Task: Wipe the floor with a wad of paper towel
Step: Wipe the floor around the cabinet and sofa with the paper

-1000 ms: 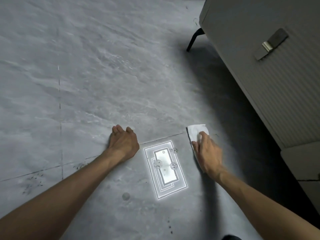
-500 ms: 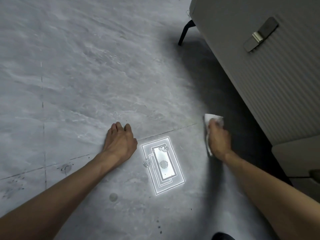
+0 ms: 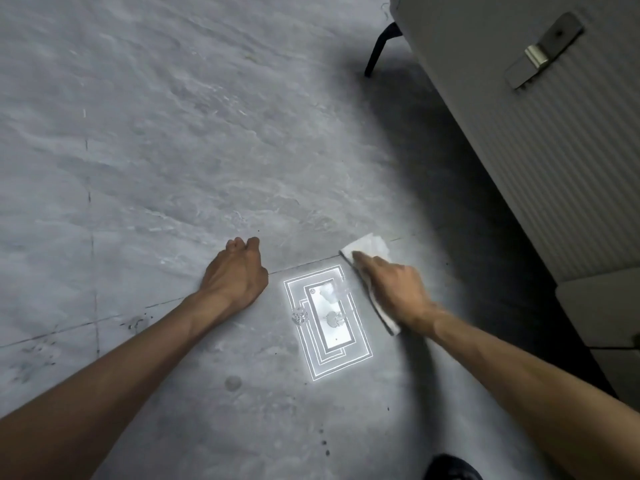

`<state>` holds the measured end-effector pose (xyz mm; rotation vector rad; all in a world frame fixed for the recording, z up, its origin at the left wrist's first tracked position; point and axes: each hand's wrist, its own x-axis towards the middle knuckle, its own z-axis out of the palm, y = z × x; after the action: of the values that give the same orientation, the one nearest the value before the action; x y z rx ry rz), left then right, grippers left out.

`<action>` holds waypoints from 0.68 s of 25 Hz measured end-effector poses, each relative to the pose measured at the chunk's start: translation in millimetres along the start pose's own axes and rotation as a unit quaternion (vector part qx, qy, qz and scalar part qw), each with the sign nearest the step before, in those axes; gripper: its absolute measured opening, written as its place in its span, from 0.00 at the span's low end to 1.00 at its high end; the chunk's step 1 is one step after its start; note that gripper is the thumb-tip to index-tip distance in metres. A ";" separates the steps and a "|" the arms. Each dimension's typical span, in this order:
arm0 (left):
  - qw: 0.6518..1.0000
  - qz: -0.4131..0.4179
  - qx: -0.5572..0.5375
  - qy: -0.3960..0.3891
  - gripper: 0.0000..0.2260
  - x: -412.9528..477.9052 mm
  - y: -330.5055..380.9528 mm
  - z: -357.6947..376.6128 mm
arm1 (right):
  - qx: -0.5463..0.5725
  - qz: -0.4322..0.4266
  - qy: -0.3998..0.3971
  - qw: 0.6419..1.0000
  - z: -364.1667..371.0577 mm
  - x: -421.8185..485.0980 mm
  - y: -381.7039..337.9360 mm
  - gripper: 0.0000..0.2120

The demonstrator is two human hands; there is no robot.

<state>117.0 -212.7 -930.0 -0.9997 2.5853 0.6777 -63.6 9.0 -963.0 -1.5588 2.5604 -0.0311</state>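
A white wad of paper towel [image 3: 369, 246] lies flat on the grey stone-tile floor [image 3: 180, 140]. My right hand [image 3: 394, 289] presses down on it, fingers spread over the top; the towel shows beyond the fingertips and under the wrist. My left hand [image 3: 237, 273] rests on the floor to the left with the fingers curled under, holding nothing. Between the hands a bright rectangular light reflection [image 3: 327, 318] shines on the floor, with a few water drops in it.
A ribbed grey cabinet [image 3: 540, 161] with a metal handle [image 3: 543, 51] stands at the right, casting a dark shadow. A black furniture leg [image 3: 379, 46] is at the top. Dark specks and a round stain [image 3: 233, 383] mark the near tiles. A dark shoe tip [image 3: 450, 467] shows at the bottom.
My right hand slid the towel right and away, then back left toward the bright reflection. My left hand stayed planted, fingers curling in.
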 end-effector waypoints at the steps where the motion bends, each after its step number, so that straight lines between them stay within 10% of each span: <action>1: 1.000 0.004 -0.004 0.004 0.14 -0.1 -3.9 0.4 | 0.007 0.080 0.038 0.996 -5.5 -1.1 32.5 0.21; 6: 1.000 0.006 0.012 -0.002 0.18 1.7 5.4 2.3 | 0.094 0.351 0.115 0.924 4.6 -29.6 106.8 0.20; 9: 1.000 0.002 0.006 0.010 0.19 2.5 6.2 4.1 | -0.006 0.366 0.120 0.923 16.7 -12.1 78.9 0.18; 13: 0.994 -0.021 -0.089 0.058 0.21 -3.7 -8.2 -2.2 | -0.025 0.223 0.055 0.973 21.7 40.2 -27.3 0.24; 17: 0.979 -0.078 -0.120 0.146 0.20 -11.9 -49.2 -15.1 | 0.013 -0.145 0.011 0.989 29.7 77.4 -147.8 0.27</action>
<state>158.0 -245.9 -928.0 -1.4598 2.6740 0.8729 35.8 -126.1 -987.4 -1.9158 2.3153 -0.1142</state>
